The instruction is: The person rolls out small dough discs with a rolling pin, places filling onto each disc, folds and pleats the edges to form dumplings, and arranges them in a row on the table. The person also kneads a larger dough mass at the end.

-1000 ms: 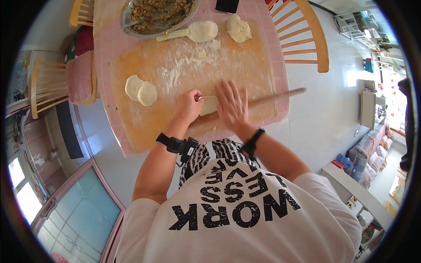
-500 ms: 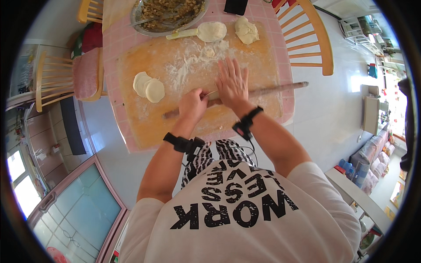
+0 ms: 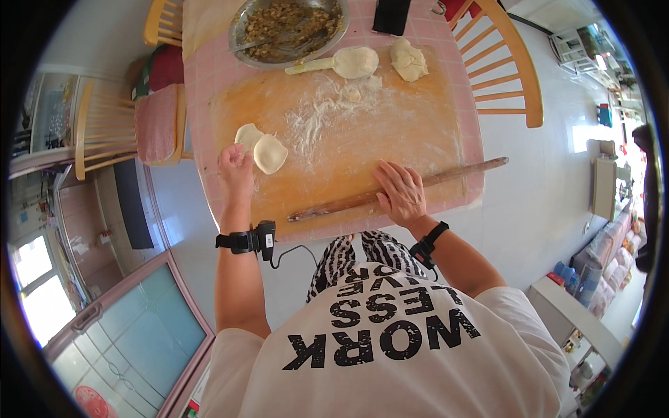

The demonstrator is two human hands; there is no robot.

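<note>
Floured board (image 3: pixel 390 132), lettered shirt (image 3: pixel 397 327): flat right hand (image 3: pixel 403 194) covers rolling pin (image 3: pixel 341 204), left hand (image 3: pixel 237 171) by wrappers (image 3: pixel 270 155), grip unclear.

Pale glossy floor (image 3: pixel 533 167), slatted wooden chair (image 3: pixel 530 76) at right, pink-framed glass door (image 3: pixel 150 320), bright window (image 3: pixel 47 306) at left (nearly white).

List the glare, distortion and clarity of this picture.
Head view: the window at lower left is blown out to white; head view: glare brightens the floor at right; head view: the black fisheye surround closes in, with the frosted-glass door slanting; head view: the rolling pin under the right hand reads clearly.
</note>
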